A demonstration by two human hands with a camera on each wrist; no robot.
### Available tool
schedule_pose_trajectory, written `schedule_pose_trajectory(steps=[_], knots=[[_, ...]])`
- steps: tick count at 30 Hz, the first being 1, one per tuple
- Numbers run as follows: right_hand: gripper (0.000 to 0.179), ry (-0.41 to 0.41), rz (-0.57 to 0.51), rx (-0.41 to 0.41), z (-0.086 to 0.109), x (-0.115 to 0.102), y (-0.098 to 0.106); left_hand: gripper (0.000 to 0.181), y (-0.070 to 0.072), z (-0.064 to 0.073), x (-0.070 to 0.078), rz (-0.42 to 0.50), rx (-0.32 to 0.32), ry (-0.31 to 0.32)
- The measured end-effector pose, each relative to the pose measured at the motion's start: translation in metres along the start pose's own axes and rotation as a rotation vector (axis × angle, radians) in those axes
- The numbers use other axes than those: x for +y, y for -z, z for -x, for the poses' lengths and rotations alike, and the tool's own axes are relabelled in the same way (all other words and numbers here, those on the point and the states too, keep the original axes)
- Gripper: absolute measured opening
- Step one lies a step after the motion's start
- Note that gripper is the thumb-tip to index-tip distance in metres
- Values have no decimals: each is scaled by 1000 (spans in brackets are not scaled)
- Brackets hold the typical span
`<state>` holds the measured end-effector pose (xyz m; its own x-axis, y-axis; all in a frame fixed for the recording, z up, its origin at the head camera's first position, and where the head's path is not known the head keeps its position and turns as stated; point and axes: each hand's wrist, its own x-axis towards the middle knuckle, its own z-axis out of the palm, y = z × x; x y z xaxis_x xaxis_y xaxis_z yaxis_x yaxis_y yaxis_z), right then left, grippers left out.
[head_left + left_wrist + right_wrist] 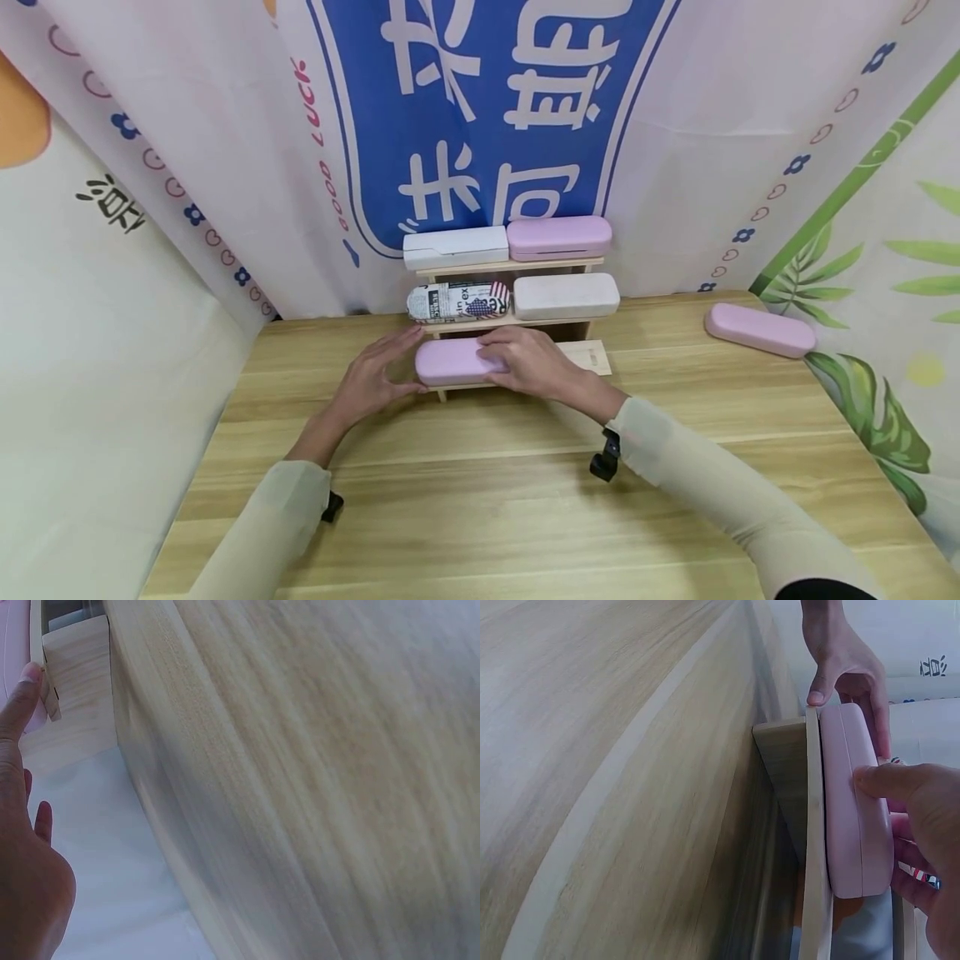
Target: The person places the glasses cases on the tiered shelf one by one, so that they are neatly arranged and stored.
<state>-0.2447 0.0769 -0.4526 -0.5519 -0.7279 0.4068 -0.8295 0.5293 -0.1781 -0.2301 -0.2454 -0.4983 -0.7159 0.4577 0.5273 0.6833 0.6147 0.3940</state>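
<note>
A lilac-pink glasses case (450,362) lies lengthwise on the left part of the lowest step of a small wooden tiered stand (588,357). My right hand (528,362) holds its right end; in the right wrist view the thumb presses the near side of the case (845,840), fingers behind. At the left end of that step, my left hand (375,375) has its fingers extended and spread. Its thumb touches the step's end beside the case, and its forefinger reaches toward the middle step. The right hand covers part of the lowest step.
On the middle step are a newspaper-print case (457,302) and a white case (566,297). The top step bears a white box-like case (456,247) and a pink case (559,238). Another pink case (760,330) lies at the table's back right. A printed curtain (697,167) hangs behind.
</note>
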Motion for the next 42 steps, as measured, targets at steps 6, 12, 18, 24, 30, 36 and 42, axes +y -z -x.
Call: schedule_pose_trajectory(steps=[6, 12, 18, 24, 30, 36, 42], knots=[[36, 1, -6, -10, -2, -1, -2, 104, 1, 2, -1, -5, 0, 1], [37, 7, -11, -4, -3, -2, -3, 104, 1, 3, -1, -4, -3, -4], [36, 29, -2, 28, -1, -1, 5, 105, 3, 2, 0, -3, -22, 7], [39, 94, 13, 117, 7, 8, 27, 107, 3, 0, -1, -1, -36, 10], [51, 158, -16, 176, 24, 23, 47, 106, 2, -1, 0, 10, -37, 14], [59, 187, -51, 165, 43, 41, 69, 105, 1, -1, 0, 12, -32, 18], [63, 170, -52, 130, 64, 59, 87, 104, 1, -1, 1, 13, -31, 25]])
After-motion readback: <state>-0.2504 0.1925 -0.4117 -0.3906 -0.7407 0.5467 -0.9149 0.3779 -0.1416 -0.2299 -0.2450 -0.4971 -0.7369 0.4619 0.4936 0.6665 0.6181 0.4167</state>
